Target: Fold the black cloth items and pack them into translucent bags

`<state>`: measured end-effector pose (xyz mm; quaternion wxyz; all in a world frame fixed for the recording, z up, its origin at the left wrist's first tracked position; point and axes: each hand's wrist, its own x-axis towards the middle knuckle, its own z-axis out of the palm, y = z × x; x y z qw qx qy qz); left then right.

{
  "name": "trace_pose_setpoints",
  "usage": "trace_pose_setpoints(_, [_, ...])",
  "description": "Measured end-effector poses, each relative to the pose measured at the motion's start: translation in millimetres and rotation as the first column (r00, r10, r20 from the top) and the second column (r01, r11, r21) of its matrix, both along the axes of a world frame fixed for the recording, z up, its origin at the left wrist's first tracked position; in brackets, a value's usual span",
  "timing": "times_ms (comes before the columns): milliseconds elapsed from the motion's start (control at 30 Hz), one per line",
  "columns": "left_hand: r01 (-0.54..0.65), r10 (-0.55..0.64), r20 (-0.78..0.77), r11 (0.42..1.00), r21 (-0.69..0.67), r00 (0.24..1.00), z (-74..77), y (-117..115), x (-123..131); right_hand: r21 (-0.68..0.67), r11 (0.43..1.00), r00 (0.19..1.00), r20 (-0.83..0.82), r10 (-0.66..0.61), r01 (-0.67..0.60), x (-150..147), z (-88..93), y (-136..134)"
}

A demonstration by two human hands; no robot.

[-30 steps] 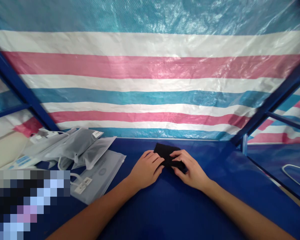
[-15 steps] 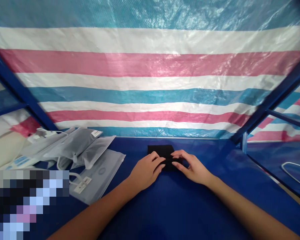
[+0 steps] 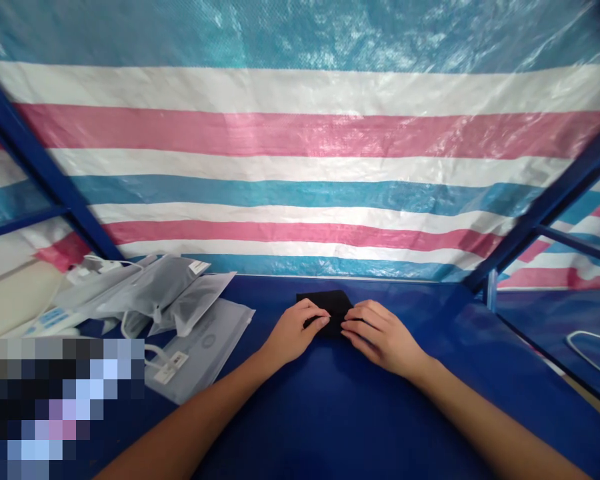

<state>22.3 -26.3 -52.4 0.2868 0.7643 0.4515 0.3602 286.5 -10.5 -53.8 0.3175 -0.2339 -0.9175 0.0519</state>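
A folded black cloth (image 3: 325, 303) lies on the blue table (image 3: 300, 427), near its back edge. My left hand (image 3: 295, 330) is at the cloth's left side, its thumb and fingertips pinched together on the near part. From the right, my right hand (image 3: 383, 337) holds the cloth's right edge between thumb and fingers. Both hands partly cover the cloth, so its full shape is hidden.
Several translucent zip bags (image 3: 200, 353) with grey contents and white tags are piled at the left. A blue frame post (image 3: 535, 213) stands at the right, with a white cable (image 3: 580, 337) beyond it. Striped sheeting (image 3: 300, 137) hangs behind.
My right hand has shifted slightly and its fingers have closed in on the cloth's right edge. My left thumb and fingers are nearer together. The view has moved slightly.
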Motion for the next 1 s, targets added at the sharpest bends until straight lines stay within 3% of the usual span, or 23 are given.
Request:
trace_pose_setpoints(133, [-0.04,0.04,-0.002,0.999,-0.005,0.999,-1.9,-0.3,-0.7,-0.134,0.991,0.999,0.025,0.022,-0.018,1.4,3.3,5.8])
trace_pose_setpoints(233, [-0.049,0.063,-0.089,0.988,0.149,0.994,-3.5,-3.5,-0.3,-0.165,0.986,0.999,0.033,0.034,-0.028,2.3,1.1,10.7])
trace_pose_setpoints(333, [0.098,0.047,-0.339,0.912,0.398,0.94,-3.1,-9.7,2.1,-0.171,0.985,0.999,0.031,0.032,-0.027,3.5,-2.5,13.7])
trace_pose_setpoints(433, [0.229,0.064,-0.515,0.844,0.486,0.855,-0.9,-18.3,6.7,-0.186,0.982,1.0,0.011,0.017,-0.015,4.2,-5.7,15.4])
trace_pose_setpoints(600, [0.156,0.101,-0.514,0.887,0.434,0.852,-2.8,-25.6,11.5,-0.168,0.986,1.0,-0.003,-0.018,0.017,3.4,-8.8,15.5])
trace_pose_setpoints(767, [0.127,0.067,-0.495,0.929,0.347,0.867,-6.4,-15.6,6.0,-0.043,0.998,0.999,-0.001,-0.043,0.042,1.5,-11.9,16.6])
trace_pose_setpoints(1000, [0.112,0.046,-0.481,0.949,0.294,0.875,-1.2,-6.0,1.5,-0.043,0.997,0.995,0.078,-0.054,0.058,-0.1,-11.3,19.7])
